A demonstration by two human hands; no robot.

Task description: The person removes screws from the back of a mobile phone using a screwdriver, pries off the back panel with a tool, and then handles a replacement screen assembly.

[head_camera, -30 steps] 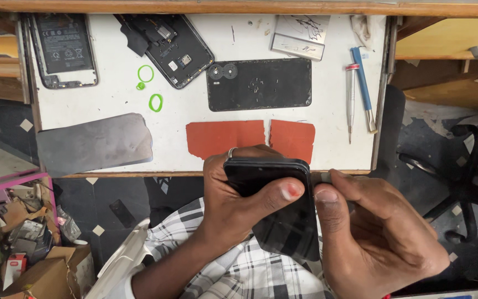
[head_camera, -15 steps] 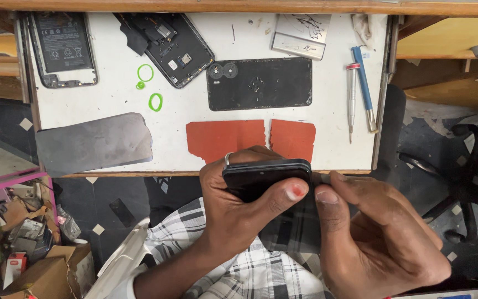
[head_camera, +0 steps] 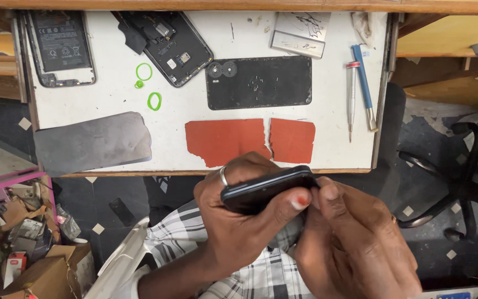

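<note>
My left hand [head_camera: 239, 221], with a ring on one finger, grips a black phone [head_camera: 266, 190] edge-on just below the front edge of the white work board [head_camera: 195, 111]. My right hand [head_camera: 355, 243] presses its fingertips against the phone's right end. On the board lie a black back cover [head_camera: 258, 83], an opened phone body [head_camera: 170, 47] and a phone frame with a battery [head_camera: 62, 47].
Two torn red sheets [head_camera: 250, 141], a grey screen panel [head_camera: 92, 143], two green rings [head_camera: 147, 86], a screwdriver [head_camera: 351, 97], a blue-handled tool [head_camera: 363, 86] and a metal plate [head_camera: 300, 33] lie on the board. A box of scraps [head_camera: 17, 243] stands at lower left, a chair base [head_camera: 466, 182] at right.
The phone has tilted from showing its back to lying nearly edge-on, and both hands have shifted slightly right and downward.
</note>
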